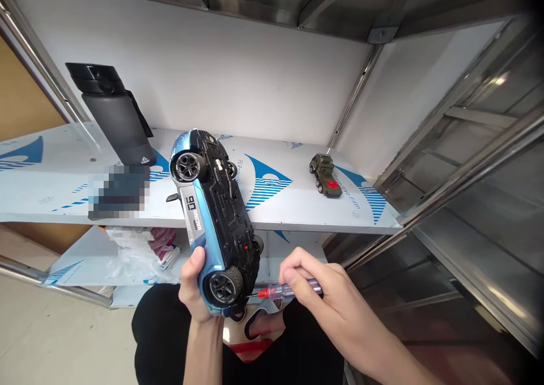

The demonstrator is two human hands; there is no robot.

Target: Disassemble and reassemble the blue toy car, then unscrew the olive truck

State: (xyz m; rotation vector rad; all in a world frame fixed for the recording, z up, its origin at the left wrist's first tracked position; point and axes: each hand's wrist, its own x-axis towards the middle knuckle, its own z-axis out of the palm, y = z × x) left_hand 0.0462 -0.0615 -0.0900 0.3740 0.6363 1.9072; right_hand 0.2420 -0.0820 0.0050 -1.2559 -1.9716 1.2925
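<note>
A blue and silver toy car (216,203) is tipped on its side, its black underside facing right. My left hand (196,286) is closed around its lower end, with the thumb on the side panel by a wheel. In my right hand (314,283) is a screwdriver (276,291) with a clear handle and a red collar, gripped between thumb and fingers. Its thin shaft points left at the car's lower end, near the wheel. Whether the tip touches a screw I cannot tell.
On the film-covered metal shelf (289,218) stand a dark water bottle (121,121) at left and a small green toy truck (325,175) at right. A blurred dark flat object (119,195) lies by the bottle. A plastic bag (136,254) rests on the lower shelf.
</note>
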